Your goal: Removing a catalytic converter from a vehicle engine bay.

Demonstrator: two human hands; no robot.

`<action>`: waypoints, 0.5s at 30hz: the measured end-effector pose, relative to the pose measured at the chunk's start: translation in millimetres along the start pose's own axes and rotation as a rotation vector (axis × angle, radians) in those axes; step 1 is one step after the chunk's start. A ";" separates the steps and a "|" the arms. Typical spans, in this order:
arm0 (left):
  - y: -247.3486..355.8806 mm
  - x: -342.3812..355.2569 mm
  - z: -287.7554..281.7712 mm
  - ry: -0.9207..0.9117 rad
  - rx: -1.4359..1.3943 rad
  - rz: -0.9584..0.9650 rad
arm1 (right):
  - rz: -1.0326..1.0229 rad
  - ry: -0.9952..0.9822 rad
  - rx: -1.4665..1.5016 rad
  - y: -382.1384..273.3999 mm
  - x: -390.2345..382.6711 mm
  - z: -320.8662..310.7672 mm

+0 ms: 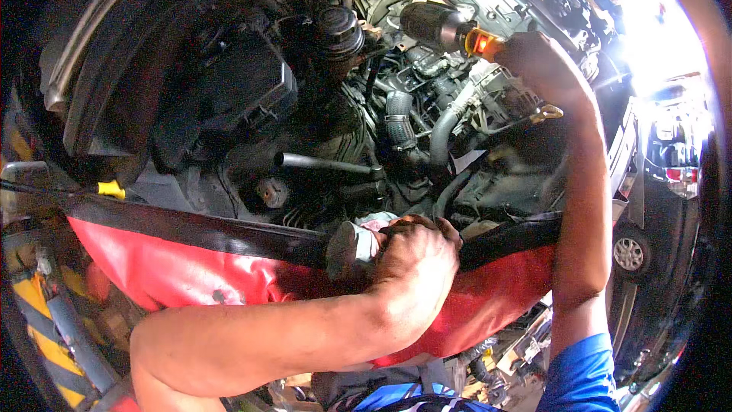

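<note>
Left hand gripping a rag-wrapped tool, reaching into the engine bay; right hand clasping a flashlight, lighting it.

Two bare forearms, bare left hand and right hand, no gloves, no watch or rings visible, short bright blue sleeve at the right upper arm (same blue fabric shows at the chest), smudged-looking knuckles

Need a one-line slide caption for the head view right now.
Over a red-fendered engine bay, the left hand grips a rag-wrapped tool while the right hand aims a flashlight.
</note>
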State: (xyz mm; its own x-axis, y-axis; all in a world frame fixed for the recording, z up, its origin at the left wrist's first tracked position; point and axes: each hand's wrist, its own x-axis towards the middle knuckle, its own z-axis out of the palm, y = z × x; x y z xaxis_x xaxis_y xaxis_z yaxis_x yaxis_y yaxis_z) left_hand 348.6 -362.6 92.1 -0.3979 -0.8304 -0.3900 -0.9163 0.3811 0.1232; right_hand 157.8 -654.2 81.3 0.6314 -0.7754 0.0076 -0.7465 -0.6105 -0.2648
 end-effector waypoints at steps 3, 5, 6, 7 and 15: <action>4.9 0.7 4.1 0.082 -0.001 -0.030 | -0.104 0.040 -0.078 0.6 0.1 -12.9; 4.6 3.1 0.6 0.050 0.004 -0.003 | -0.072 0.047 -0.137 2.8 -1.4 -14.7; 4.0 3.0 -0.6 0.010 0.019 0.016 | -0.072 0.046 -0.135 1.4 -1.2 -13.5; 3.9 2.8 -1.2 0.009 0.020 0.016 | -0.057 0.036 -0.159 0.2 -0.6 -13.3; 1.4 -0.4 8.2 0.073 -0.100 -0.023 | -0.022 0.063 -0.001 -7.5 -3.1 -6.6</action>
State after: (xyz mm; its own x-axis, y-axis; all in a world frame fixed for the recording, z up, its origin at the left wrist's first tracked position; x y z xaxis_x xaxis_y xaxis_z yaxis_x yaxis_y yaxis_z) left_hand 347.9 -358.4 84.9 -0.3754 -0.8675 -0.3264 -0.9239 0.3220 0.2067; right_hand 160.1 -648.3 89.6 0.6332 -0.7704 0.0745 -0.7327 -0.6277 -0.2632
